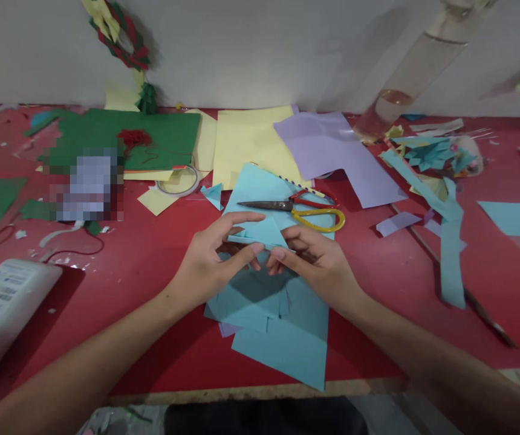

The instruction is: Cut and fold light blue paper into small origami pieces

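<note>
You are holding a folded light-blue paper (266,232) between both hands, above the light-blue sheets (282,350) that are lying on the red worktop (151,356). Your left hand (217,251) is gripping its left part, the thumb pressing along the lower folded edge and the index finger reaching over the top. Your right hand (317,257) is pinching the lower right corner, its thumb in front and its other fingers curling behind and beneath. The two thumbs are pointing toward each other, slightly apart, and the upper part of the fold is rising to a point.

Just beyond your hands, the scissors (287,207) are lying on the blue sheets, their dark blades pointing left and their red and yellow handles sitting to the right. A dotted strip (303,186) is lying beside the handles. Farther back, a yellow sheet (251,142) is lying next to a purple sheet (332,145), which is overlapping its right side. To the left, a tape roll (177,181) is resting near a green sheet (169,136), and red thread (135,139) is lying bunched on the green. A white box (8,314) with blue print is sitting near your left forearm. On the right, a long blue strip (451,254) is lying across a thin stick (482,311), and a clear cylinder (412,75) holding some liquid is standing toward the wall.
</note>
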`<state>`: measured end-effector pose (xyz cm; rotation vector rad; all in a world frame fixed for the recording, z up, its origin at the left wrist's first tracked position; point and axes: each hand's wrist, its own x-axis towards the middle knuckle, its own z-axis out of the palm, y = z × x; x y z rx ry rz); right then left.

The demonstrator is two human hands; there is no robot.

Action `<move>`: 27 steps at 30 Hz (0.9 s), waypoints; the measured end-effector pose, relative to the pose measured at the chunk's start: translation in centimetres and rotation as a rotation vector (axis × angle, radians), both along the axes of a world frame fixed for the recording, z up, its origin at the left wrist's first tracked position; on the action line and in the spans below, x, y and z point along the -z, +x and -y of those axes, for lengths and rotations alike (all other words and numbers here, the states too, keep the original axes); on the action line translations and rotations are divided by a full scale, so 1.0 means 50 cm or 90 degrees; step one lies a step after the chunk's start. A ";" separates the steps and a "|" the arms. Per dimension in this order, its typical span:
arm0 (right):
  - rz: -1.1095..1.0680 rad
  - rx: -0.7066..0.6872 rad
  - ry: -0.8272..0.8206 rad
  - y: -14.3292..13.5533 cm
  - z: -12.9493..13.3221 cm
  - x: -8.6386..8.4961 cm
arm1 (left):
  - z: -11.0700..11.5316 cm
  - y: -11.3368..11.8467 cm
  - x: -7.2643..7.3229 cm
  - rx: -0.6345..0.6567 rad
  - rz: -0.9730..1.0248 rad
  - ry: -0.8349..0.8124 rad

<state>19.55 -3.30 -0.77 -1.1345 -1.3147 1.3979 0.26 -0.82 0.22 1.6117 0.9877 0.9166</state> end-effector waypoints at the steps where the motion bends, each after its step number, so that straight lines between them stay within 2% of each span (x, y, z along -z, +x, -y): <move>1: 0.002 0.002 0.005 0.000 0.000 0.001 | -0.001 0.000 0.001 0.004 0.004 -0.009; 7: 0.017 -0.025 0.006 0.005 0.002 -0.003 | -0.001 -0.003 0.002 0.017 -0.060 -0.016; 10: 0.001 -0.023 0.009 0.009 -0.001 -0.007 | -0.003 -0.007 -0.003 0.054 -0.013 -0.056; 15: -0.027 0.031 0.027 0.016 -0.010 -0.002 | -0.009 -0.011 -0.013 0.129 0.090 -0.122; 19: -0.041 0.110 0.039 0.018 -0.017 0.008 | -0.010 -0.012 -0.011 0.187 0.128 -0.146; 23: -0.036 0.189 0.079 0.018 -0.020 0.009 | -0.009 -0.014 0.001 0.218 0.094 -0.082; 27: -0.015 0.226 0.116 0.020 -0.018 0.008 | -0.008 -0.012 0.009 0.214 0.037 0.008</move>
